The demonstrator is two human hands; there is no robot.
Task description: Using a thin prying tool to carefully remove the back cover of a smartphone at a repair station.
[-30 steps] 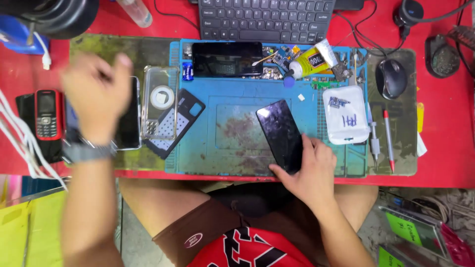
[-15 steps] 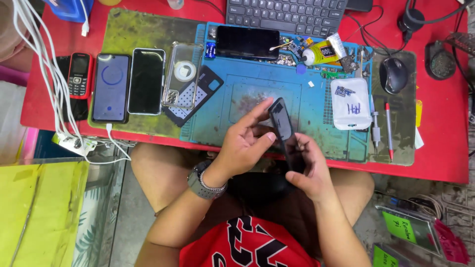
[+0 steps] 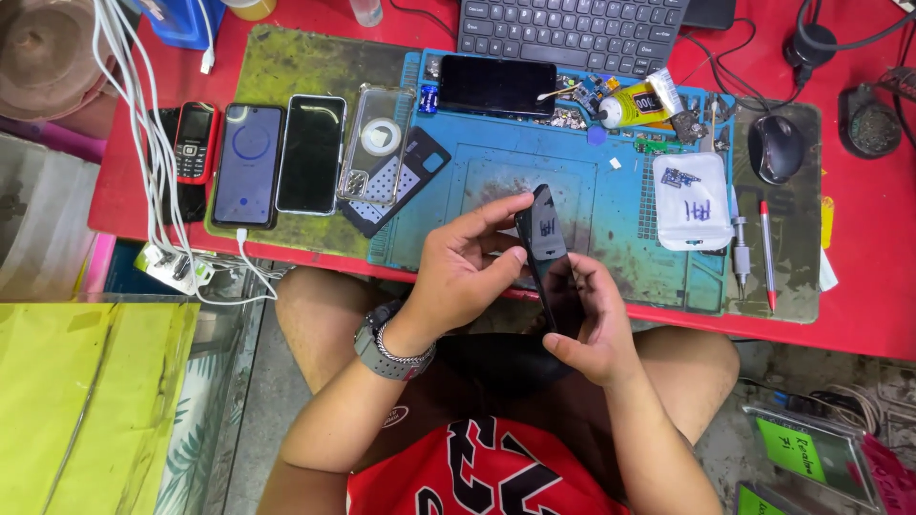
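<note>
Both my hands hold one black smartphone [image 3: 549,250] upright on its long edge, just above the near edge of the blue work mat [image 3: 611,191]. My left hand [image 3: 460,267] grips its upper part, fingers on the top corner and thumb along the side. My right hand [image 3: 593,324] cradles its lower end from below. The dark glass faces right.
On the green mat [image 3: 286,57] to the left lie a red keypad phone [image 3: 195,141], two smartphones [image 3: 250,164] and a clear case [image 3: 376,145]. Further back are a black phone [image 3: 496,86], a yellow glue tube [image 3: 634,105], a keyboard [image 3: 571,27], a mouse [image 3: 775,148], a white parts bag [image 3: 691,200] and white cables [image 3: 143,143].
My left hand came from the phones at the left over to the black smartphone. The phone was lifted off the mat and tipped up on edge between both hands.
</note>
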